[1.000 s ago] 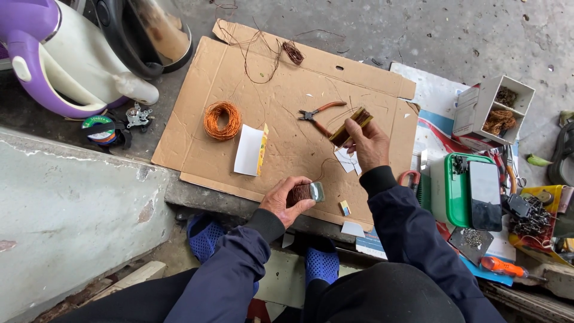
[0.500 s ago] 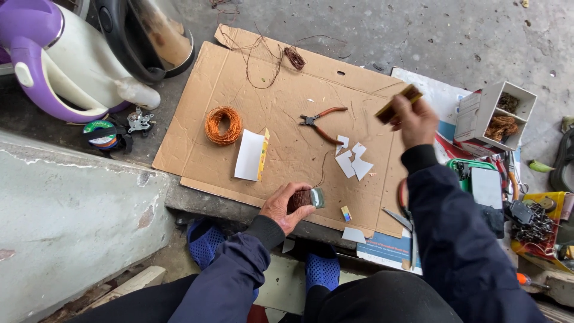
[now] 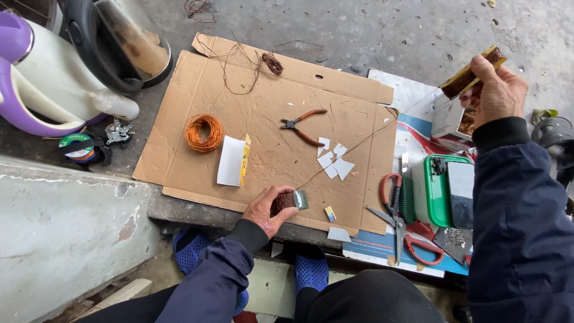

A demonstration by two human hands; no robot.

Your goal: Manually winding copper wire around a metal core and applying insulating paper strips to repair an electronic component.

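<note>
My left hand (image 3: 270,209) grips a small spool of dark copper wire (image 3: 289,200) at the near edge of a flattened cardboard sheet (image 3: 263,90). A thin wire (image 3: 353,148) runs taut from that spool up to the right. There my right hand (image 3: 493,90) is raised high and holds a brown, wire-wound coil former (image 3: 470,75) above a small white box. On the cardboard lie a coil of orange copper wire (image 3: 203,132), red-handled pliers (image 3: 304,124), a folded white and yellow paper (image 3: 232,160) and several white paper scraps (image 3: 333,160).
A purple and white appliance (image 3: 42,78) and a dark kettle (image 3: 122,45) stand at the left. Red-handled scissors (image 3: 399,221) and a green case (image 3: 439,190) lie at the right. A concrete ledge (image 3: 66,221) runs along the near left. Loose dark wire (image 3: 251,60) lies at the cardboard's far edge.
My right hand has lifted the coil former from the cardboard's middle up and to the right, drawing the wire out. My left hand has stayed on the spool.
</note>
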